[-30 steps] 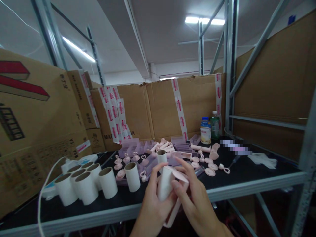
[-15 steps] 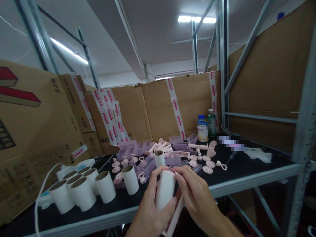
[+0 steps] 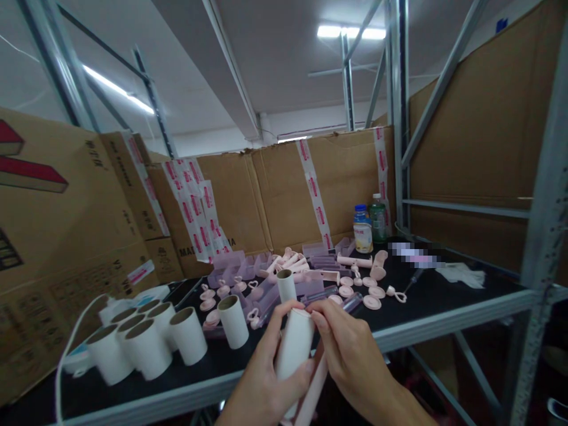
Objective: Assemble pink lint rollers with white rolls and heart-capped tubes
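My left hand (image 3: 266, 378) is wrapped around a white paper roll (image 3: 293, 346), which stands tilted in front of me with a thin pink rim at its top. The fingertips of my right hand (image 3: 348, 349) touch that top edge, and its curled fingers close over a long pink plastic piece (image 3: 313, 390) running down beside the roll. The lower ends of both are partly hidden by my hands. Just behind stands another white roll (image 3: 286, 287), upright and hollow. Left of my left hand is one more upright roll (image 3: 234, 322).
Several white rolls (image 3: 148, 349) are grouped at the left of the black shelf. Pink discs (image 3: 371, 302), heart-loop pieces (image 3: 398, 294) and purple plastic covers (image 3: 228, 269) are spread across the middle. Bottles (image 3: 362, 231) stand at the back right. A metal edge (image 3: 444, 320) runs along the front.
My hands and the held roll have shifted slightly left and down. More of the pink piece shows between them. The view has turned a little; the things on the shelf stay put.
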Available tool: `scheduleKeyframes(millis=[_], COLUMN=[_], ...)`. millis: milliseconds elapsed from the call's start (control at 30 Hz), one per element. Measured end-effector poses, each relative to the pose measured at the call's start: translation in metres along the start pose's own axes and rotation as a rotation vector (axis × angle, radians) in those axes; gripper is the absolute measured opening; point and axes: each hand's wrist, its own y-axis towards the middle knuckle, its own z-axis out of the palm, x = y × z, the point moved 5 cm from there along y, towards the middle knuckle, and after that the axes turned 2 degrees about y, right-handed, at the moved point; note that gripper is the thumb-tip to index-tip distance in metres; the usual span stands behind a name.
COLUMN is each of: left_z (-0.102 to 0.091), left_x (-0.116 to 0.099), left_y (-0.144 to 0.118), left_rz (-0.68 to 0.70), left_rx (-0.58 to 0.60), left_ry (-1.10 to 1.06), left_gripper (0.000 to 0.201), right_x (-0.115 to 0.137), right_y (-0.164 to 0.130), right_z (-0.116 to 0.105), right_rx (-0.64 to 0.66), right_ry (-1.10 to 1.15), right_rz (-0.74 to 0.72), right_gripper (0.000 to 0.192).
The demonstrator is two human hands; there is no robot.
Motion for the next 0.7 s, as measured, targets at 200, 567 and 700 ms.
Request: scheduleKeyframes(millis=[200,567,700], left_z=[-0.001,-0.002,0.003], left_x=[0.002,-0.010,-0.012], left_y=[0.002,0.001,0.002], left_rz=[0.054,0.035,0.026], left_rx=[-0.068,0.065,0.120], left_ry=[-0.002,0.171,0.261], left_gripper=[0.061,0.061,0.059], right_x=[-0.001,-0.006,-0.010], right_y=[0.002,0.005,0.003], right_z=[0.000,0.002,0.005], right_rx=[0.030,0.008,0.013], right_ry=[-0.064,-0.094,-0.087], right_rz=[-0.002,-0.013,0.020], right_gripper=[0.029,0.031,0.033])
